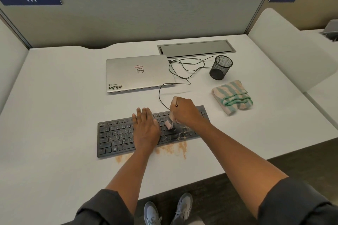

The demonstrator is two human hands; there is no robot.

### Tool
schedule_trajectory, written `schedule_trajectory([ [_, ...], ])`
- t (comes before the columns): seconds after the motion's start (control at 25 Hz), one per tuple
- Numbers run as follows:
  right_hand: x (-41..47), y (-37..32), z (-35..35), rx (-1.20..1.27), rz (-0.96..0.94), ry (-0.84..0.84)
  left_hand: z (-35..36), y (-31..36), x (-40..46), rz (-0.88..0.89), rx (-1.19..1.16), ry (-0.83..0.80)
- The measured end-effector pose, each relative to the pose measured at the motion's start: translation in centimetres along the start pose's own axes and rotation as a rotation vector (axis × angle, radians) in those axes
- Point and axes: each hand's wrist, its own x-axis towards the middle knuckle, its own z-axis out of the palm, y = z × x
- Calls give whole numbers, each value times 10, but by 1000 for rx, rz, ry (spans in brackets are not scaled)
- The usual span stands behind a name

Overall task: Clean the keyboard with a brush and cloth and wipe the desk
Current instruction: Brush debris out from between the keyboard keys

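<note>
A black keyboard (117,136) lies near the front of the white desk (60,100). My left hand (145,128) rests flat on its middle keys, fingers straight. My right hand (184,110) grips a small pale brush (169,124) whose bristles touch the keys right of centre. Tan crumbs dust the right-hand keys, and a patch of tan powder (173,149) lies on the desk along the keyboard's front edge. A folded green-and-peach striped cloth (233,97) sits to the right, apart from both hands.
A shut silver laptop (139,73) lies behind the keyboard, with a black cable (182,71) looping from it. A black mesh pen cup (220,67) stands at the back right, next to a grey cable hatch (195,48). Grey partitions enclose the desk.
</note>
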Motion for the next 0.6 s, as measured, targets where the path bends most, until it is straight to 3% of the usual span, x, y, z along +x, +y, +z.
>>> schedule_trajectory([
  [0.28, -20, 9, 5, -6, -64, -42, -1, 0, -1, -4, 7, -5],
  [0.48, -39, 28, 17, -126, -145, 167, -1, 1, -1, -1, 2, -2],
  [0.6, -45, 32, 15, -5, -107, 243, -1, 1, 0, -2, 10, -16],
])
